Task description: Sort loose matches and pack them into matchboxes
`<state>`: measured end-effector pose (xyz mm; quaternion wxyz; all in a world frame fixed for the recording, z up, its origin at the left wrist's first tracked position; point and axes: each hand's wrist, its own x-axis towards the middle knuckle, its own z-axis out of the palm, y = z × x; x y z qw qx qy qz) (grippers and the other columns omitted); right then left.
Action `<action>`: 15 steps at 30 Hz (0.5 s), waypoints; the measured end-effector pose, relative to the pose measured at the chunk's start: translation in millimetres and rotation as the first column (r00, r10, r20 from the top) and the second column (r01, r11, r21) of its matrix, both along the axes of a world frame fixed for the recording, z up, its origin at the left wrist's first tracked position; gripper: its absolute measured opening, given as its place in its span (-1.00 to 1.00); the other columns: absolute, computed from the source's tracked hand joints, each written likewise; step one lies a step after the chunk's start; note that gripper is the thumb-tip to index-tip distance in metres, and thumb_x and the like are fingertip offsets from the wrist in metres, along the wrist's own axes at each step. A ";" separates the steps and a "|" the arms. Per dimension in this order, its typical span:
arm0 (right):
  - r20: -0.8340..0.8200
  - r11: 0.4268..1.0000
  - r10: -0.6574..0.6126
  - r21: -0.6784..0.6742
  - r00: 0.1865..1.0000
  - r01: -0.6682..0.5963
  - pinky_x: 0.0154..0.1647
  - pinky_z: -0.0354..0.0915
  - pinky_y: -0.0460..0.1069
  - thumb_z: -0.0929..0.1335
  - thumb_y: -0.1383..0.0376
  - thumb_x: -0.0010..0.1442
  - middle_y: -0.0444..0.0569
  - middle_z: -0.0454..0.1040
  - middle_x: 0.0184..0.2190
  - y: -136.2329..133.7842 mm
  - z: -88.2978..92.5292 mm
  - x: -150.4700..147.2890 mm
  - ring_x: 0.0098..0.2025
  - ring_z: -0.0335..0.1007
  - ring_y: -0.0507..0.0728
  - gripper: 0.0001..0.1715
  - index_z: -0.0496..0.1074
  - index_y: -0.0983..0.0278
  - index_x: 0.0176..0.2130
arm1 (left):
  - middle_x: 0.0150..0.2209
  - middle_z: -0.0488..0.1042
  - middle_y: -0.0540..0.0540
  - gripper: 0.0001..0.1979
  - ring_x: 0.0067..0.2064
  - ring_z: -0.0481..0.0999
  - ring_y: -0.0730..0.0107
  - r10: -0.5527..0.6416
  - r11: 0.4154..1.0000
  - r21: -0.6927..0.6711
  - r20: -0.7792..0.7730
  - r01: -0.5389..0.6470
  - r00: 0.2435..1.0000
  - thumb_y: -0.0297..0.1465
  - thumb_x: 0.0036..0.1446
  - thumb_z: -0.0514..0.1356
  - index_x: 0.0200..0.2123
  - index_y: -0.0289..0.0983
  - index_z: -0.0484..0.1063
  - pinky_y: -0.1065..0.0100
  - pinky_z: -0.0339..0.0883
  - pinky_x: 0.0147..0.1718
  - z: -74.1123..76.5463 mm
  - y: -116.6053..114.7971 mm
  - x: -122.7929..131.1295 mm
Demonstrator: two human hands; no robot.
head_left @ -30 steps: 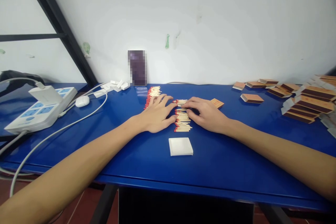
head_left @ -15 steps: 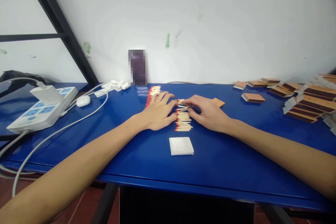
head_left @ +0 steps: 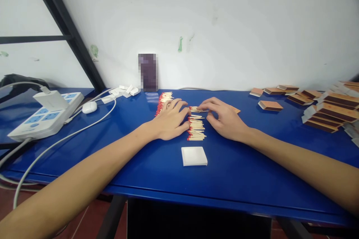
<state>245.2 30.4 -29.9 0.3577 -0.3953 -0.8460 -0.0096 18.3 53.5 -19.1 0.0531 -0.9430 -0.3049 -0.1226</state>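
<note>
Red-tipped matches (head_left: pixel 196 129) lie in a row across the blue table, heads to the left. My left hand (head_left: pixel 169 121) rests palm down along their heads, its fingers spread and its thumb at the row's left side. Across from it my right hand (head_left: pixel 224 119) is curled, index finger and thumb around the stick end of a match (head_left: pixel 202 111) at the row's far part. A second heap of matches (head_left: pixel 166 99) lies behind my left hand and partly under it. A white matchbox tray (head_left: pixel 194 155) sits nearer me. Behind my right hand a matchbox sleeve (head_left: pixel 235 109) is mostly hidden.
Matchboxes (head_left: pixel 338 112) are stacked at the right, with several more (head_left: pixel 270 105) scattered beside them. White trays (head_left: pixel 125 90) lie at the back left. A dark pixelated slab (head_left: pixel 149 73) leans on the wall. A power strip (head_left: pixel 46 119), cables and a white earbud case (head_left: pixel 89 107) occupy the left.
My right hand has shifted slightly right, and a gap now shows between the far matches and the nearer ones. My left hand has hardly moved.
</note>
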 end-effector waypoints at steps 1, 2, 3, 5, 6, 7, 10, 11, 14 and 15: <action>-0.001 0.999 -0.010 0.031 1.000 0.010 -0.13 0.37 0.11 0.19 0.53 0.16 0.09 0.44 -0.11 0.9 -0.9 1.3 -0.10 0.43 0.17 -0.59 0.46 0.26 -0.10 | 0.21 0.21 -0.28 -0.62 0.31 0.02 -0.12 -0.002 1.000 0.001 0.005 0.002 1.000 -0.26 0.30 -0.04 0.07 -0.31 0.31 -0.19 -0.06 0.24 -0.1 -0.1 -0.2; 0.003 0.998 -0.028 0.060 1.000 0.028 -0.14 0.37 0.10 0.18 0.52 0.17 0.11 0.41 -0.07 2.1 -1.7 2.8 -0.10 0.42 0.17 -0.59 0.46 0.26 -0.10 | 0.21 0.21 -0.28 -0.61 0.31 0.03 -0.12 -0.004 1.000 0.001 0.009 0.004 1.000 -0.25 0.30 -0.04 0.09 -0.31 0.30 -0.19 -0.05 0.24 -0.2 -0.1 -0.4; 0.012 0.995 -0.054 0.084 0.998 0.053 -0.15 0.37 0.10 0.19 0.51 0.18 0.12 0.39 -0.05 3.6 -2.3 4.4 -0.11 0.41 0.17 -0.60 0.46 0.27 -0.09 | 0.22 0.20 -0.28 -0.59 0.31 0.03 -0.11 -0.005 1.000 0.001 0.009 0.005 1.000 -0.25 0.31 -0.04 0.13 -0.30 0.28 -0.20 -0.04 0.24 -0.4 -0.1 -0.6; 0.056 0.989 -0.118 0.101 0.991 0.112 -0.13 0.36 0.11 0.20 0.48 0.20 0.14 0.38 -0.04 6.9 -2.6 7.5 -0.11 0.40 0.18 -0.61 0.46 0.28 -0.06 | 0.22 0.19 -0.27 -0.57 0.31 0.03 -0.11 -0.010 1.000 -0.003 0.003 0.010 1.000 -0.23 0.32 -0.04 0.18 -0.26 0.26 -0.21 -0.04 0.23 -0.6 -0.2 -0.9; 0.090 0.986 -0.151 0.090 0.984 0.143 -0.11 0.35 0.12 0.22 0.46 0.20 0.14 0.40 -0.06 8.4 -2.4 8.7 -0.10 0.39 0.20 -0.63 0.45 0.29 -0.05 | 0.22 0.19 -0.26 -0.56 0.31 0.03 -0.11 -0.012 1.000 -0.008 -0.002 0.012 1.000 -0.23 0.33 -0.05 0.19 -0.24 0.27 -0.21 -0.04 0.23 -0.4 -0.4 -1.0; 0.130 0.983 -0.180 0.068 0.975 0.172 -0.09 0.34 0.14 0.23 0.44 0.21 0.13 0.43 -0.09 9.7 -1.8 9.6 -0.08 0.38 0.22 -0.64 0.45 0.30 -0.05 | 0.22 0.19 -0.25 -0.57 0.31 0.03 -0.11 -0.014 1.000 -0.013 -0.007 0.014 1.000 -0.22 0.33 -0.06 0.18 -0.21 0.28 -0.22 -0.04 0.23 -0.1 -0.7 -1.1; 0.250 0.970 -0.229 -0.027 0.941 0.244 -0.10 0.29 0.14 0.23 0.38 0.24 0.10 0.52 -0.16 11.6 0.7 9.9 -0.08 0.37 0.27 -0.69 0.46 0.30 -0.07 | 0.22 0.20 -0.22 -0.60 0.30 0.05 -0.10 -0.025 0.999 -0.020 -0.007 0.025 1.000 -0.23 0.34 -0.06 0.14 -0.18 0.35 -0.21 -0.01 0.21 1.8 -2.1 -1.1; 0.287 0.964 -0.237 -0.051 0.928 0.262 -0.12 0.28 0.13 0.22 0.37 0.26 0.09 0.54 -0.17 11.6 1.6 9.7 -0.10 0.38 0.27 -0.70 0.46 0.30 -0.08 | 0.21 0.21 -0.22 -0.61 0.29 0.06 -0.08 -0.034 0.999 -0.019 -0.002 0.033 0.999 -0.24 0.34 -0.06 0.12 -0.18 0.36 -0.20 0.00 0.21 2.6 -2.6 -1.1; 0.386 0.952 -0.257 -0.056 0.886 0.301 -0.14 0.20 0.13 0.18 0.35 0.31 0.09 0.57 -0.21 10.9 4.3 10.5 -0.14 0.40 0.27 -0.69 0.45 0.28 -0.10 | 0.18 0.24 -0.22 -0.63 0.26 0.11 -0.01 -0.077 0.997 -0.016 0.013 0.077 0.997 -0.27 0.34 -0.06 0.08 -0.21 0.39 -0.16 0.03 0.20 4.4 -3.3 -1.2; 0.411 0.951 -0.260 -0.049 0.874 0.306 -0.14 0.17 0.13 0.17 0.36 0.31 0.09 0.57 -0.22 10.4 5.5 11.7 -0.16 0.41 0.26 -0.69 0.44 0.27 -0.11 | 0.17 0.26 -0.22 -0.63 0.25 0.12 0.00 -0.092 0.996 -0.014 0.018 0.092 0.996 -0.27 0.34 -0.06 0.07 -0.21 0.40 -0.15 0.03 0.20 4.7 -3.4 -1.3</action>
